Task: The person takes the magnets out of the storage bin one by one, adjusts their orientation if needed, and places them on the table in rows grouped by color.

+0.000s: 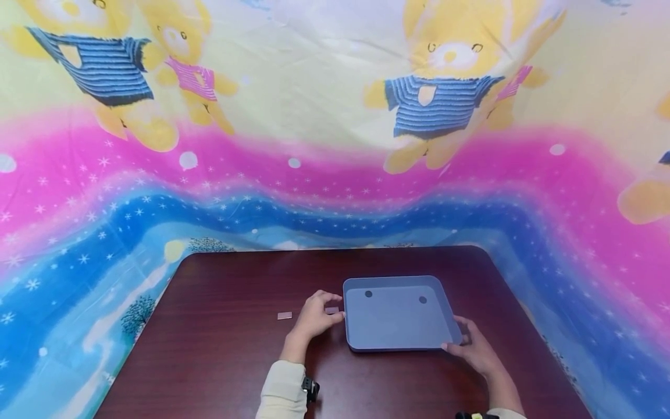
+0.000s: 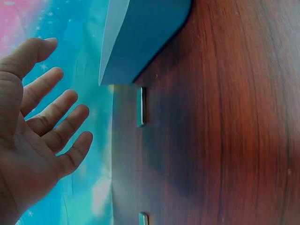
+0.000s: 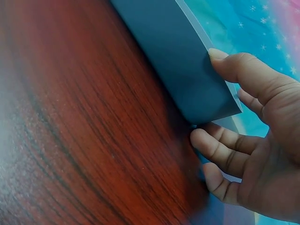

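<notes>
A shallow grey-blue rectangular tray (image 1: 392, 323) with rounded corners, plastic-looking, can be seen right of centre on the dark red-brown wood-grain surface (image 1: 225, 366). Its near right corner is held by the right-hand grip (image 1: 473, 349): the thumb is hooked on the rim and the other fingers are curled below and outside it. Whether that corner is lifted a touch can't really be told from these angles. Nothing is held by the left-hand grip (image 1: 316, 314); its fingers are loosely spread, just beside the tray's left wall. Two dark round spots (image 1: 369, 294) can be made out inside, towards the far side. Left of the tray lie a small flat pinkish rectangular piece (image 1: 285, 316) and a second matching piece (image 1: 332, 311), partly hidden by the fingers.

Handling-wise, it'd be judged light and fairly stiff, maybe a bit slippery on those smooth walls, and not too fragile. Best taken by opposite rims, kept level.
</notes>
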`<state>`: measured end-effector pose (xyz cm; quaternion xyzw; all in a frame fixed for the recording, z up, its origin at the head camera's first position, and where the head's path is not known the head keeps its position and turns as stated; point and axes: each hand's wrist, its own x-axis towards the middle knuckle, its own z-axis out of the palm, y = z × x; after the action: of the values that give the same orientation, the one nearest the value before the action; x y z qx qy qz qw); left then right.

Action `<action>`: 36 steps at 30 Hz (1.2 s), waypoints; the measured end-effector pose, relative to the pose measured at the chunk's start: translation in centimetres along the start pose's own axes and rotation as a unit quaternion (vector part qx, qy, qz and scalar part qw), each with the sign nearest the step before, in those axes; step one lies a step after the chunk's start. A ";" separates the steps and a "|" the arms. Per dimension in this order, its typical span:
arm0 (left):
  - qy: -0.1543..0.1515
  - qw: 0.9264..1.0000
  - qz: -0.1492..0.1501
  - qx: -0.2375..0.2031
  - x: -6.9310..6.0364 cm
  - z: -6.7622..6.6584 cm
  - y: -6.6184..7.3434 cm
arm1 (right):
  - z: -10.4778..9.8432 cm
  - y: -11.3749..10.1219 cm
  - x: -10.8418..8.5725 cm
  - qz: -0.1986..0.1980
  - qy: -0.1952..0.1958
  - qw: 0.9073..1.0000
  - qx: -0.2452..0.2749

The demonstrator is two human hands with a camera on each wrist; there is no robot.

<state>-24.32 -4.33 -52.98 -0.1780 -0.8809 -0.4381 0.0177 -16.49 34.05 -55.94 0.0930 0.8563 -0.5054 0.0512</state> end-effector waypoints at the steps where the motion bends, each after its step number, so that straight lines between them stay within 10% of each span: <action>1: -0.001 1.000 0.000 -0.004 0.1 0.1 0.2 | 0.0 0.0 0.0 0.002 0.001 1.000 0.000; 15: 0.016 0.998 0.067 0.002 1.0 2.9 2.4 | -0.4 -0.1 0.1 0.009 -0.006 1.000 -0.018; 36: -0.062 0.997 0.044 0.006 4.5 6.1 4.6 | -0.3 0.1 0.2 0.008 -0.008 1.000 -0.026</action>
<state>-26.31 4.27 -52.35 -0.2435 -0.8741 -0.4200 -0.0162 -16.66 34.40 -55.89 0.0944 0.8678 -0.4836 0.0646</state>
